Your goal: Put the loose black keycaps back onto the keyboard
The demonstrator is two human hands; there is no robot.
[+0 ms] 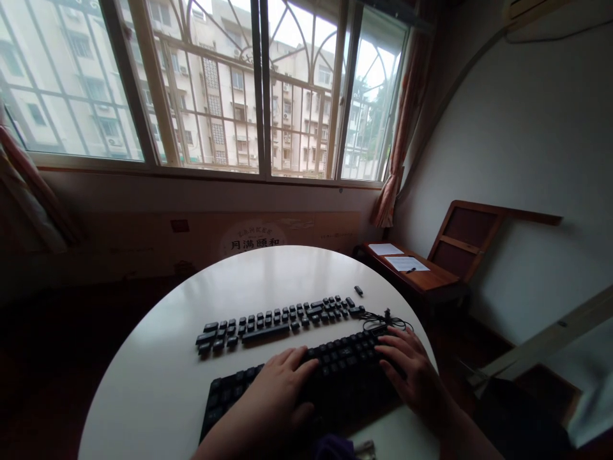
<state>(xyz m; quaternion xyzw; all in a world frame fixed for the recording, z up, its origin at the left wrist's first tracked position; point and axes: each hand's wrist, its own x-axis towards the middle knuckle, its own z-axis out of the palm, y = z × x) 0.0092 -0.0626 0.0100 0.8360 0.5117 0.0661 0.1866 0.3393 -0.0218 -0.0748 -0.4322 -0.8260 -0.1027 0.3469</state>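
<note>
A black keyboard lies on the white round table in front of me. Keys stand along its far rows, while its near part looks dark and bare of keycaps. My left hand rests over the keyboard's left-middle part, fingers stretched toward the keys and thumb apart. On the keyboard's right end lies my right hand, its fingers spread. Behind the keyboard, loose black keycaps stand in rows, with a long space bar among them. One separate keycap sits farther back.
A coiled black cable lies at the table's right. Something purple and a small metallic object are at the near edge of the white table. Papers and a pen rest on a wooden chair.
</note>
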